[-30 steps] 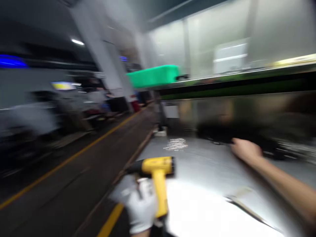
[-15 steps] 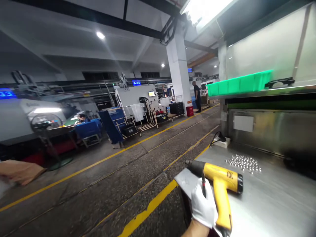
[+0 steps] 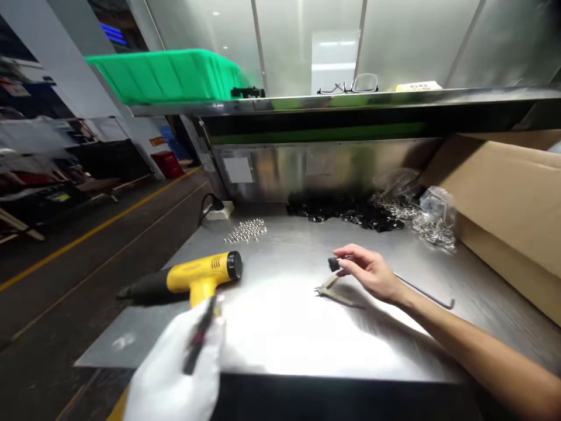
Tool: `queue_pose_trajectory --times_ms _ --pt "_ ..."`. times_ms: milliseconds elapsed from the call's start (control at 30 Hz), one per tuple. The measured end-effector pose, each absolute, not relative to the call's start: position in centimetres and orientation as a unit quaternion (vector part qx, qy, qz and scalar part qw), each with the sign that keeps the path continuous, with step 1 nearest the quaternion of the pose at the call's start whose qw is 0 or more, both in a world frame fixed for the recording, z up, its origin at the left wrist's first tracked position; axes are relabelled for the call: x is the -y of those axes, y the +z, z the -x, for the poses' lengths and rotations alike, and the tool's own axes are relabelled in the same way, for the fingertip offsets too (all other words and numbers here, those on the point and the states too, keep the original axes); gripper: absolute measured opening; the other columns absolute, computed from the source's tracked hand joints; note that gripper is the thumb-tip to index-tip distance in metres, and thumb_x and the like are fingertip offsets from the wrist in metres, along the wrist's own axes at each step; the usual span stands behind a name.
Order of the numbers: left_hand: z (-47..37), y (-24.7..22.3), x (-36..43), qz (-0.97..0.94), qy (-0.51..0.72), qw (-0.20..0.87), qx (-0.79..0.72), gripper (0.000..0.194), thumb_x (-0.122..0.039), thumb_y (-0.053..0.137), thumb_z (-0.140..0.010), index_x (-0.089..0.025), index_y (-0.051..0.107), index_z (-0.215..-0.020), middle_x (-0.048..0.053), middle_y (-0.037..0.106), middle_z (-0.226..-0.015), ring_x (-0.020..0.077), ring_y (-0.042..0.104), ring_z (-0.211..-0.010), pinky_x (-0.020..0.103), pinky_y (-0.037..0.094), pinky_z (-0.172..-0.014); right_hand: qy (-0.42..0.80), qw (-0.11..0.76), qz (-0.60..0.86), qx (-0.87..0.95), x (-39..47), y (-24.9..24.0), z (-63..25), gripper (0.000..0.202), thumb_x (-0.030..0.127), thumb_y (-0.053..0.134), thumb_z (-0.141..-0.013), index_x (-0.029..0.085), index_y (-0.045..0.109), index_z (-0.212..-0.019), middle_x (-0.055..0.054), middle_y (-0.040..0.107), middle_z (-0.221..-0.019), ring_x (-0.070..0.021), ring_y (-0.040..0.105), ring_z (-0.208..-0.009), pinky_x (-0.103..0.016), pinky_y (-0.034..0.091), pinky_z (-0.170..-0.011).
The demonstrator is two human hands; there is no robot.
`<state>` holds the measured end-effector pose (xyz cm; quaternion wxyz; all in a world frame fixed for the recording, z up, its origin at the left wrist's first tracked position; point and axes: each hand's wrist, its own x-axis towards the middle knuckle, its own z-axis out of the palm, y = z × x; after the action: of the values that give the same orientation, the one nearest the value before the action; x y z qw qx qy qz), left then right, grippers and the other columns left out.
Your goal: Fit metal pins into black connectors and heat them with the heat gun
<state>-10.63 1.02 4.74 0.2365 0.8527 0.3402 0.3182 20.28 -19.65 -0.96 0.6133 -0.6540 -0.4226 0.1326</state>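
Observation:
My left hand [image 3: 175, 362], in a white glove and smeared by motion, is closed around a slim black pen-like tool [image 3: 199, 342] with a reddish band. Behind that hand a yellow heat gun [image 3: 195, 275] lies on its side, its dark nozzle pointing left. Bare, my right hand [image 3: 370, 272] pinches a small black part [image 3: 333, 264] between thumb and fingers, above the metal bench [image 3: 280, 333]. Just under it are cutting pliers [image 3: 335, 293] with pale handles. A bent hex key [image 3: 427, 291] lies to the right of the wrist, partly hidden by the hand.
Small shiny metal pieces [image 3: 246, 230] are spread near a white power strip [image 3: 221, 211]. Black parts [image 3: 346, 213] and bagged metal parts [image 3: 435, 228] sit at the back, beside a cardboard box [image 3: 504, 187]. The shelf above holds a green bin [image 3: 162, 76] and glasses [image 3: 363, 83].
The view has swung right from the aisle to the bench. My right hand with the black part has come into sight. My left hand still holds the pen-like tool.

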Motion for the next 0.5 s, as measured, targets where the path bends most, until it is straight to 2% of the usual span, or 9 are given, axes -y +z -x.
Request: queue_pose_trajectory --times_ms 133,200,333,500 --pt "6.8 6.5 3.8 -0.877 0.026 0.398 -0.267 0.027 -0.05 0.06 -0.094 -0.026 0.072 -0.099 0.003 0.075 -0.098 0.0272 0.068 -0.095 0.033 0.054 -0.082 0.211 0.656 0.578 0.437 20.3 -0.5 -18.4 0.027 0.042 0.068 -0.098 0.021 0.074 -0.113 -0.006 0.064 -0.111 -0.0188 0.073 -0.087 -0.041 0.069 -0.079" --pt "5.1 6.2 4.8 -0.853 -0.064 0.46 -0.238 0.032 -0.052 0.055 -0.096 -0.023 0.069 -0.09 0.002 0.072 -0.086 0.0232 0.065 -0.083 0.031 0.051 -0.074 0.241 0.661 0.553 0.447 21.0 -0.5 -18.0 0.021 0.036 0.069 -0.098 0.021 0.077 -0.11 -0.006 0.065 -0.109 -0.0183 0.071 -0.093 -0.038 0.067 -0.082" --pt "3.3 4.9 5.7 -0.784 -0.159 0.556 -0.228 0.043 -0.06 0.051 -0.097 -0.02 0.064 -0.09 0.001 0.066 -0.079 0.0174 0.06 -0.07 0.03 0.048 -0.066 0.278 0.654 0.534 0.458 21.8 -0.7 -17.8 0.014 0.027 0.07 -0.098 0.023 0.08 -0.106 -0.005 0.069 -0.107 -0.0171 0.069 -0.101 -0.032 0.062 -0.089" --pt "2.8 4.0 6.0 -0.752 -0.202 0.579 -0.242 0.049 -0.063 0.052 -0.096 -0.016 0.065 -0.093 0.003 0.066 -0.078 0.0158 0.059 -0.068 0.029 0.047 -0.065 0.277 0.653 0.531 0.463 21.8 -0.7 -17.6 0.015 0.024 0.071 -0.097 0.022 0.08 -0.109 -0.006 0.072 -0.107 -0.0184 0.069 -0.101 -0.033 0.06 -0.089"
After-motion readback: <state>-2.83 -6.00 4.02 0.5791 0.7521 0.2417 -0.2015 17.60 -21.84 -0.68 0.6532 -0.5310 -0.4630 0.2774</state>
